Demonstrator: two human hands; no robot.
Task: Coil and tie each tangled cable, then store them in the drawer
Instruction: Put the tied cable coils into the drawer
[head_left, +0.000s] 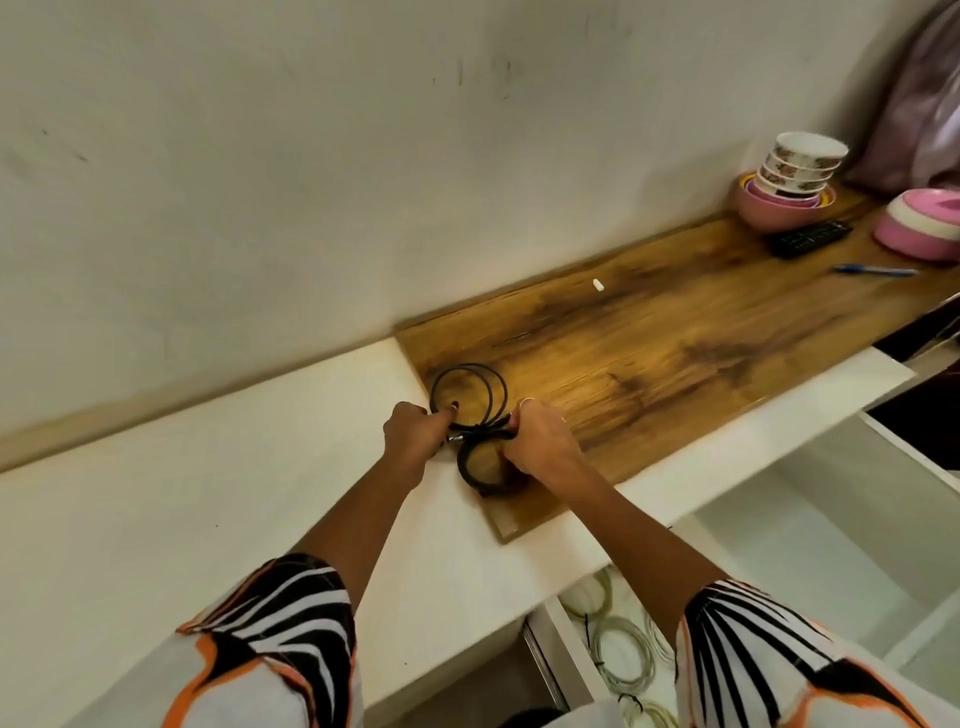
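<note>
A black cable (469, 387), coiled into loops and pinched at its middle, lies on the wooden board (649, 343). My left hand (415, 434) grips the cable's left side at the waist, where a metal plug end shows. My right hand (543, 441) holds the right side of the same waist. One loop fans out toward the wall and a smaller loop (480, 467) hangs toward me between my hands. Below the counter edge an open white drawer (576, 670) holds several pale coiled cables (621, 652) bound with dark ties.
On the board's far right stand stacked bowls (792, 179), a black remote (810, 238), a blue pen (875, 270) and a pink-and-white container (922, 223). A small white piece (598, 284) lies near the wall. A white counter (182, 467) extends to the left.
</note>
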